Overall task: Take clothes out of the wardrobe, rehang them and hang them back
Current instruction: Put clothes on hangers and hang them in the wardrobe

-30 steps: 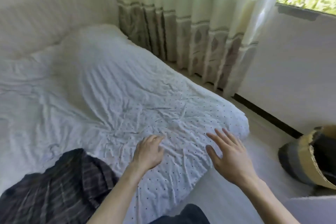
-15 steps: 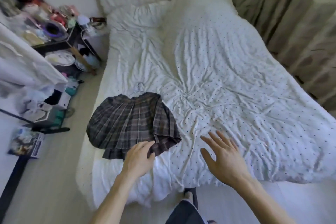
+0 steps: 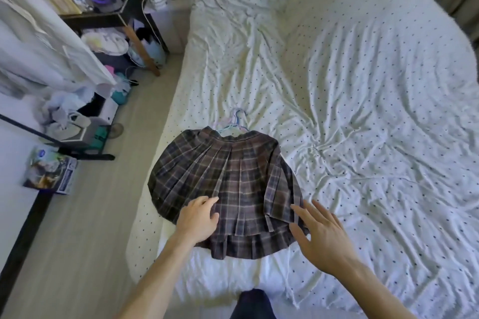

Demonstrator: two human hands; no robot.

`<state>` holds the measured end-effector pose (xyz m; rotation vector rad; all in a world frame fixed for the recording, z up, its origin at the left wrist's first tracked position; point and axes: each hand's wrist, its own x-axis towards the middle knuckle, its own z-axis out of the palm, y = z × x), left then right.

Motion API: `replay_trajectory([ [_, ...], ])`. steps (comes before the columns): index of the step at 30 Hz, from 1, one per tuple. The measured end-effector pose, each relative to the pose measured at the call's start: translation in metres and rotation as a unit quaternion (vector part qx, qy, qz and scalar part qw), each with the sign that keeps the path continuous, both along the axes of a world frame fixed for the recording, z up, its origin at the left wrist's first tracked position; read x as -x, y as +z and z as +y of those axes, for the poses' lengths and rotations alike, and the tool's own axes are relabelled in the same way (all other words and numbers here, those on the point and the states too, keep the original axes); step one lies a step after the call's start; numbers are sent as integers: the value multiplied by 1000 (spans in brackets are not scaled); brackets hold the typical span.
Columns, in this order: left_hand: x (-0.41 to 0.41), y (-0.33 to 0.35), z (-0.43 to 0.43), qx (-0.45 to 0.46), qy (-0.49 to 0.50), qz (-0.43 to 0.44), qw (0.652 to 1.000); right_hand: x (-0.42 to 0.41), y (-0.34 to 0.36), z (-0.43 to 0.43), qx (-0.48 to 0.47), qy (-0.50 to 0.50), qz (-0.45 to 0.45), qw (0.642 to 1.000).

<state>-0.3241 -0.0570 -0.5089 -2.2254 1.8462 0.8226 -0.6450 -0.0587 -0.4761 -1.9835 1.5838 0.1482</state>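
The plaid pleated skirt (image 3: 228,179) runs away from us, hanger (image 3: 237,122) at its far end; our left hand (image 3: 199,217) rests loose-fingered on the hem, our right hand (image 3: 321,238) spreads wide at its right edge.

The skirt (image 3: 228,184) lies on the bed (image 3: 363,85). A hanger (image 3: 237,122) sticks out at the skirt's far edge. The left hand (image 3: 198,217) rests on the skirt's near left part, and the right hand (image 3: 324,238) is at its near right edge. Left of the skirt, a box (image 3: 50,171) lies on the floor. Behind and to the left stands a table (image 3: 103,17).
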Motion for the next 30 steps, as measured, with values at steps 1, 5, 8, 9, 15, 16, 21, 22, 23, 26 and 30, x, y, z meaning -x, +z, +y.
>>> replay_trajectory([
  [1, -15, -10, -22, -11, -5, -8, 1000, -14, -10, -18, -11, 1, 7, 1000],
  [5, -71, -61, -111, -67, -15, -40, 997, -64, -60, -81, -71, 3, 38, 997],
  [8, -104, -97, -183, -76, -36, -68, 994, -97, -102, -124, -99, 4, 56, 994],
  [9, -114, -108, -208, -75, -42, -75, 993, -109, -117, -136, -104, 6, 62, 993],
  [15, -155, -168, -317, -64, -58, -111, 990, -164, -202, -181, -123, 40, 98, 987],
  [16, -160, -177, -329, -72, -62, -113, 989, -169, -215, -182, -138, 38, 100, 985],
  [21, -177, -212, -364, -121, -52, -124, 984, -179, -253, -185, -169, 38, 107, 979],
  [22, -178, -215, -365, -104, -55, -117, 986, -179, -256, -187, -173, 39, 106, 978],
  [23, -178, -216, -365, -79, -64, -110, 989, -177, -257, -189, -181, 41, 104, 977],
  [26, -181, -212, -358, -23, -59, -69, 996, -171, -256, -192, -213, 49, 98, 971],
  [30, -182, -187, -343, -23, 14, 6, 1000, -166, -237, -198, -244, 23, 72, 967],
])
